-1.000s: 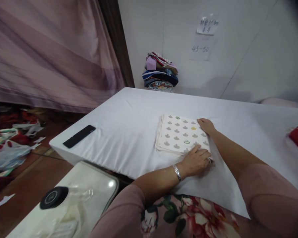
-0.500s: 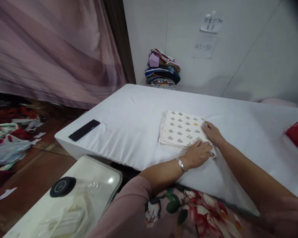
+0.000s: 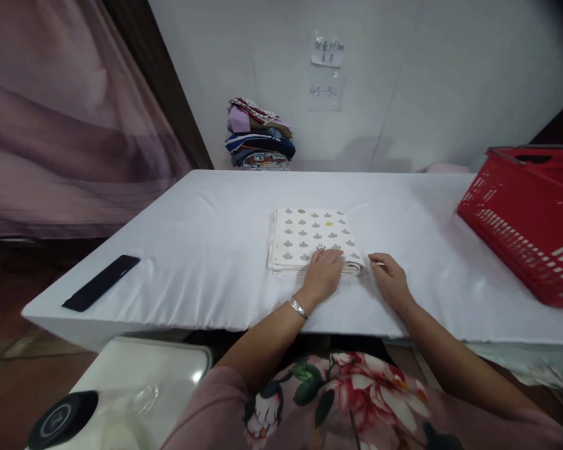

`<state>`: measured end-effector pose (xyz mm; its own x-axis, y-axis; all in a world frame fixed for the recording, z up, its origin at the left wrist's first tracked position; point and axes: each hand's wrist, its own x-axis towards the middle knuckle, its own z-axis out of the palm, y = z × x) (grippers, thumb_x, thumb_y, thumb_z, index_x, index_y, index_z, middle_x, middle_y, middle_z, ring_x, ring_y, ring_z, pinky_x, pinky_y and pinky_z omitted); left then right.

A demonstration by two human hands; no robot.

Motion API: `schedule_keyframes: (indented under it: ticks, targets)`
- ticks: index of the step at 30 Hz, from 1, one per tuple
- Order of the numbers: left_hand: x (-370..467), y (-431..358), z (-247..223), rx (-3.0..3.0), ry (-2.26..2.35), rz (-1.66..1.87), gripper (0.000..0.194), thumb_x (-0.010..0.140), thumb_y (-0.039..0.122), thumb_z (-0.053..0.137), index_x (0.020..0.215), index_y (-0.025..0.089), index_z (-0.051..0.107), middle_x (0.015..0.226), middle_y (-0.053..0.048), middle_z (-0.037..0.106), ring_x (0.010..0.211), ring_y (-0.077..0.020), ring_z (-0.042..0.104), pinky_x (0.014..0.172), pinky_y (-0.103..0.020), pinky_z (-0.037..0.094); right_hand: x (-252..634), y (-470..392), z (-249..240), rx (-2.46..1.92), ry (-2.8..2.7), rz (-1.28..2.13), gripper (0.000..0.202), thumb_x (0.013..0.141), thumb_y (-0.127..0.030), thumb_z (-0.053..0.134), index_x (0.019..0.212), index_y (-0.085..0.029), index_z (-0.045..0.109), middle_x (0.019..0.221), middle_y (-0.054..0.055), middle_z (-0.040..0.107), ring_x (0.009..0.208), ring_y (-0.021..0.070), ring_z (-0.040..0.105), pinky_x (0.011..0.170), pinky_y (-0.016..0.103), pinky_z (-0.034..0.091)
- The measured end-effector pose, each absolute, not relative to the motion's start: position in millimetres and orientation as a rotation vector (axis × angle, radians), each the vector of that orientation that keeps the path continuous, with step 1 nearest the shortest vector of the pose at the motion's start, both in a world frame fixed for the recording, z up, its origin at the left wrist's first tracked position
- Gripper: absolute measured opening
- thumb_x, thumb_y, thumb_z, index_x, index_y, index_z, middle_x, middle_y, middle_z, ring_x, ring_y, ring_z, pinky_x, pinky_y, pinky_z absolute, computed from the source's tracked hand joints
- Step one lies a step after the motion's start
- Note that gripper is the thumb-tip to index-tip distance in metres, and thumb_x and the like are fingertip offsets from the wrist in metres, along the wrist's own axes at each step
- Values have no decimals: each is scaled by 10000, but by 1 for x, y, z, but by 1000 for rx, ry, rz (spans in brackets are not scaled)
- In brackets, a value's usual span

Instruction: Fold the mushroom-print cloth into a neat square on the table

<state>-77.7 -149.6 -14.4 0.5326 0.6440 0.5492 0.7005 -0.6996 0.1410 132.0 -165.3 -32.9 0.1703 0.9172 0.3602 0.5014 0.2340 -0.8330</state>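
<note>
A folded white cloth (image 3: pixel 293 240) with grey, green and yellow prints lies flat on the white-covered table (image 3: pixel 206 250). On its front edge, near the right corner, rests my left hand (image 3: pixel 323 275), palm down with the fingers lying on the fabric; a silver bracelet circles the wrist. My right hand (image 3: pixel 390 279) is just beyond the cloth's right side, apart from it. Its fingers are curled together, thumb near the index finger, and whether anything tiny is between them is too small to tell.
A red basket (image 3: pixel 520 219) stands at the table's right. Stacked clothes (image 3: pixel 260 137) are by the back wall. A black flat object (image 3: pixel 102 282) lies at the left edge. A white surface (image 3: pixel 154 369) with a black round object (image 3: pixel 63 420) is at lower left.
The view has turned right, bringing the red basket further in. My right hand has come off the cloth's right side. My left hand stays on the cloth's front part.
</note>
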Motion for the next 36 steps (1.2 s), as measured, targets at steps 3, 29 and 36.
schedule_keyframes:
  ticks: [3, 29, 36]
  targets:
    - [-80, -147, -11, -2640, -1226, -947, 226, 876, 162, 464, 1072, 211, 564, 1218, -52, 574, 1147, -178, 478, 1007, -377, 338, 128, -172, -33, -1399, -1609, 383, 274, 810, -360, 537, 1029, -210, 605, 1025, 69, 590, 915, 205, 561, 723, 339, 488]
    - [-73, -128, -11, -2656, -1311, -725, 128, 909, 272, 486, 901, 185, 580, 835, -31, 648, 850, -178, 583, 828, -332, 379, 98, -152, -37, -1522, -1675, 307, 425, 710, -216, 520, 1134, -226, 542, 1153, 77, 525, 1095, 247, 489, 948, 417, 417]
    - [-74, -127, -13, -2611, -1227, -713, 119, 909, 252, 473, 922, 173, 561, 880, -53, 653, 899, -190, 593, 859, -359, 407, 98, -141, -50, -1504, -1666, 283, 487, 690, -145, 467, 1161, -247, 542, 1255, 68, 491, 1193, 247, 432, 1016, 447, 365]
